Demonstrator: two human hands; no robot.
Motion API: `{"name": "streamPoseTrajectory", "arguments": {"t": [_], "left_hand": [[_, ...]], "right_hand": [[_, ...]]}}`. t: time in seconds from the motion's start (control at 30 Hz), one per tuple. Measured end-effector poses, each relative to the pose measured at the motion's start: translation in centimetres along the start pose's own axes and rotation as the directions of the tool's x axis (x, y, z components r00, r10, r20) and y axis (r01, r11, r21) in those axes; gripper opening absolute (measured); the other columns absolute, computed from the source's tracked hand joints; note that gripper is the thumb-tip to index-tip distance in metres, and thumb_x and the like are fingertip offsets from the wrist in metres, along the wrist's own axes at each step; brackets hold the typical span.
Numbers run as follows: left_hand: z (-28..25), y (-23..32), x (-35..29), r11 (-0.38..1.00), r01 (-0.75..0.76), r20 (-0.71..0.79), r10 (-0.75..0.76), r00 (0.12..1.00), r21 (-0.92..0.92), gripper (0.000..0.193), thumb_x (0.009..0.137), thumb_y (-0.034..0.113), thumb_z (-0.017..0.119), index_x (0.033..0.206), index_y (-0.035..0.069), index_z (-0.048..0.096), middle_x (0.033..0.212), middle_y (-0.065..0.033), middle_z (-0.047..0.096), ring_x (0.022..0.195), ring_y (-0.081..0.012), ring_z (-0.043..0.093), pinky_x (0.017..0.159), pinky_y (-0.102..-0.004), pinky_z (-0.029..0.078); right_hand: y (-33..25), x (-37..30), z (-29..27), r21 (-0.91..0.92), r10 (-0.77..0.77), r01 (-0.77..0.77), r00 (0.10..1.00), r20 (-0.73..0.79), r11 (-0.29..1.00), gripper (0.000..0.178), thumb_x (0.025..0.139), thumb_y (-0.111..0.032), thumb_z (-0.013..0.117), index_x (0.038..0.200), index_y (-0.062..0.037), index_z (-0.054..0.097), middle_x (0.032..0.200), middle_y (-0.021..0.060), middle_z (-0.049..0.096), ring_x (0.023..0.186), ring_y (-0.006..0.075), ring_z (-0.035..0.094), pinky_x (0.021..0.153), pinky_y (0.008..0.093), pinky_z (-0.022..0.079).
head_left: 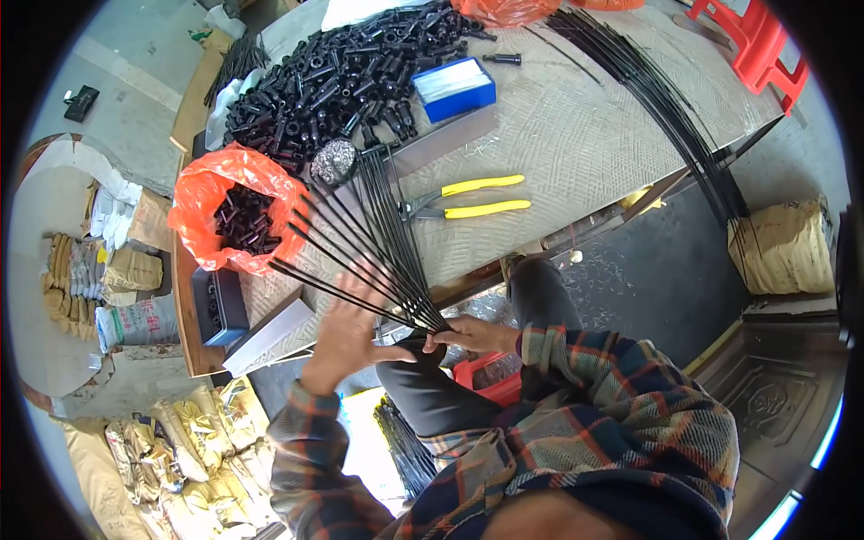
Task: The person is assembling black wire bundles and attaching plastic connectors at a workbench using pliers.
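My right hand is closed around the gathered ends of a bunch of thin black rods above my lap. From that grip the rods fan out toward the upper left, over the table edge. My left hand is open beside them, thumb out and fingers stretched up toward the fanned part; whether it touches them I cannot tell. More black rods lie on the table just beyond. An orange plastic bag holding black tubular parts stands near the rods' far tips.
Yellow-handled pliers lie right of the rods. A large heap of black parts covers the far table, next to a blue box of thin white pieces. Long rods hang over the right edge by a red stool. Wrapped bundles fill the lower left.
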State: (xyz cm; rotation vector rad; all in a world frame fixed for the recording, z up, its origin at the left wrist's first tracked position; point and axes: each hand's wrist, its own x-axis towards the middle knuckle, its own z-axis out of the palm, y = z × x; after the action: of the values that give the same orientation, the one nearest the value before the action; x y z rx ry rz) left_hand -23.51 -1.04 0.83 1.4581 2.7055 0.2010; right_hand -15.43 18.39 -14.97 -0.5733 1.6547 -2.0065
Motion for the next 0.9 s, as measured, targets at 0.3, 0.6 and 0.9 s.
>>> {"name": "streamPoseTrajectory", "arguments": {"t": [0.3,0.6,0.9], "left_hand": [[1.8,2.0,4.8,0.997,0.024,-0.287,-0.001,0.958,0.077,0.08,0.071,0.05,0.063,0.13,0.002,0.038,0.136,-0.0157,0.035,0.128,-0.0301,0.031,0.104,-0.042,0.027],[2.1,1.9,4.9,0.995,-0.074,-0.232,0.089,0.969,0.07,0.071,0.078,0.05,0.052,0.13,0.004,0.039,0.135,-0.0119,0.039,0.126,-0.0248,0.035,0.105,-0.0383,0.026],[1.5,1.6,4.9,0.999,0.035,-0.245,-0.034,0.969,0.001,0.073,0.075,0.047,0.058,0.13,0.003,0.038,0.135,-0.0158,0.037,0.126,-0.0294,0.034,0.104,-0.0408,0.027]], "right_hand": [[1.3,3.6,-6.8,-0.743,-0.431,0.321,0.901,0.05,0.587,0.032,0.086,-0.035,0.053,0.101,-0.0067,0.06,0.092,0.0106,0.062,0.088,0.0232,0.058,0.078,0.0356,0.044],[-18.0,-1.3,-6.6,-0.97,-0.146,0.139,0.983,0.11,0.199,0.045,0.074,-0.026,0.065,0.113,-0.0122,0.051,0.11,0.006,0.054,0.099,0.0243,0.054,0.08,0.0363,0.044],[-19.7,0.4,-11.4,-0.986,-0.374,-0.165,0.917,-0.141,-0.031,0.033,0.074,-0.021,0.064,0.103,-0.0092,0.055,0.099,0.0069,0.055,0.093,0.0254,0.054,0.078,0.0358,0.045]]}}
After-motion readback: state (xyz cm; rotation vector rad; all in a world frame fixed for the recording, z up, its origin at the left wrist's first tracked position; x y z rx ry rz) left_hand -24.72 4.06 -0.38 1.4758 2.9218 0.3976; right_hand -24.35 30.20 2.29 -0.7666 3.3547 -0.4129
